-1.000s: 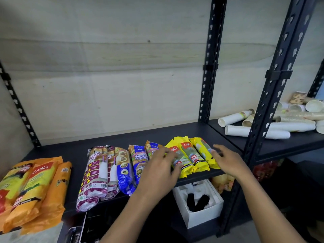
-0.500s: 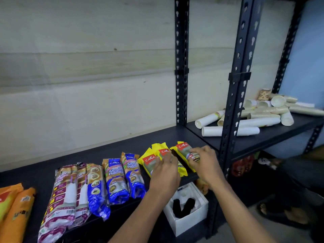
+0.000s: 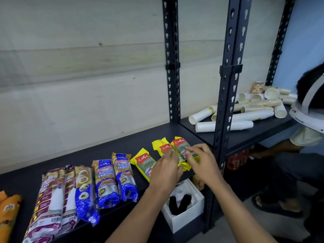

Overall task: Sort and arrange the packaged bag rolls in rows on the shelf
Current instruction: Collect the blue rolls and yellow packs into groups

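Note:
Three yellow packaged rolls lie at the right end of the black shelf (image 3: 122, 142). The left yellow roll (image 3: 142, 161) lies by itself. My left hand (image 3: 166, 171) covers the lower half of the middle yellow roll (image 3: 164, 146), fingers curled on it. My right hand (image 3: 201, 160) pinches the right yellow roll (image 3: 179, 143) from its right side. To the left are two blue rolls (image 3: 114, 179), another blue roll (image 3: 85, 193) and two maroon drawstring-bag rolls (image 3: 49, 204), side by side, ends toward the front edge.
Orange packs (image 3: 8, 211) sit at the far left. A black upright post (image 3: 226, 102) stands just right of my right hand. Beyond it the neighbouring shelf holds stacked paper cups (image 3: 228, 123). A white box (image 3: 184, 218) sits below. A person (image 3: 308, 130) crouches at the right.
My view has swung to the right. The yellow rolls have spread: the left one now lies apart from the other two. Both hands have shifted right onto the middle and right rolls.

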